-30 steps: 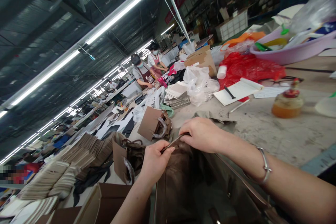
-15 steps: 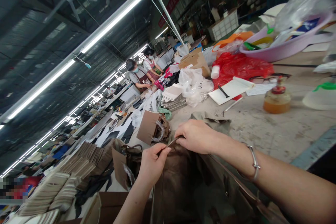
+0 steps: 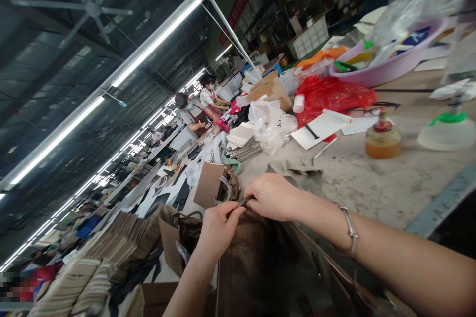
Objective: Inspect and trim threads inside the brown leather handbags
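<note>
A large brown bag (image 3: 247,262) lies open below me, its inside dark. My left hand (image 3: 219,228) pinches the bag's edge between thumb and fingers. Close beside it, my right hand (image 3: 273,197), with a metal bangle on the wrist, pinches the same edge from the other side. Only a short strip of that edge shows between the fingertips. Just beyond my hands stands a small brown handbag (image 3: 208,185) with a wrapped handle. Another brown bag (image 3: 171,242) stands left of my left forearm.
Stacks of beige pieces (image 3: 119,237) fill the left. On the table (image 3: 357,183) stand an amber bottle (image 3: 383,143), a clear bottle with a green cap (image 3: 448,131), a notebook (image 3: 316,133), a red plastic bag (image 3: 334,96) and a lilac basin (image 3: 386,72). Two people work farther back.
Both hands keep their pinch on the bag's edge and have drawn slightly closer together. The view has shifted a little, moving the table things left.
</note>
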`<state>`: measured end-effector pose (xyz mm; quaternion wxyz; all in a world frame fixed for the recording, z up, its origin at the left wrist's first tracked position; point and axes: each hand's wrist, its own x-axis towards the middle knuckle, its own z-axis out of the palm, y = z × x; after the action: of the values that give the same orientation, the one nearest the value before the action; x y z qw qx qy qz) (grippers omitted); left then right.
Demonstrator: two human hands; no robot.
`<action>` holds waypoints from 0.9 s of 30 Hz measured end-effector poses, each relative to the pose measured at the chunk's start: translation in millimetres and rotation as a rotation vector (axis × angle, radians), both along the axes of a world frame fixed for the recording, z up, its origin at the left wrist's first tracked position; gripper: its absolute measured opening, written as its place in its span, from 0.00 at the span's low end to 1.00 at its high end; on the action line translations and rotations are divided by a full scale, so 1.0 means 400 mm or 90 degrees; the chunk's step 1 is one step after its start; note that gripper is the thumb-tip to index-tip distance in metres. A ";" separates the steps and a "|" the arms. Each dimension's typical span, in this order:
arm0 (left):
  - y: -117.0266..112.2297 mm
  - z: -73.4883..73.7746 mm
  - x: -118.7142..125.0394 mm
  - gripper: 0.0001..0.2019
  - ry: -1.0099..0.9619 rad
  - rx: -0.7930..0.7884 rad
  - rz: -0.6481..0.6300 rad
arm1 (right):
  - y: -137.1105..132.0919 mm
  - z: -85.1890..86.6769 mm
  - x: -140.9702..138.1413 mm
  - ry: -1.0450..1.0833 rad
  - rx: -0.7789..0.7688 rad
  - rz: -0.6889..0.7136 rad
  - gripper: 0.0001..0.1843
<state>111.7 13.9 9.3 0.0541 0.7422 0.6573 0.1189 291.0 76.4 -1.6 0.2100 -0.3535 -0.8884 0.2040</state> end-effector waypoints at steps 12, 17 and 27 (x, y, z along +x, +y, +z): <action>0.000 -0.018 -0.003 0.10 -0.064 0.037 -0.034 | 0.008 -0.017 0.009 0.034 0.003 0.023 0.13; 0.012 -0.015 0.011 0.12 -0.061 0.021 -0.033 | 0.002 -0.030 -0.004 0.086 0.001 -0.015 0.14; 0.001 -0.011 0.027 0.08 0.029 0.049 -0.048 | 0.004 -0.050 -0.016 0.288 -0.159 0.015 0.28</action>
<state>122.4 14.1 4.7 0.0146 0.7706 0.6248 0.1248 284.8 77.9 -21.7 0.3559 -0.3119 -0.7908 0.3882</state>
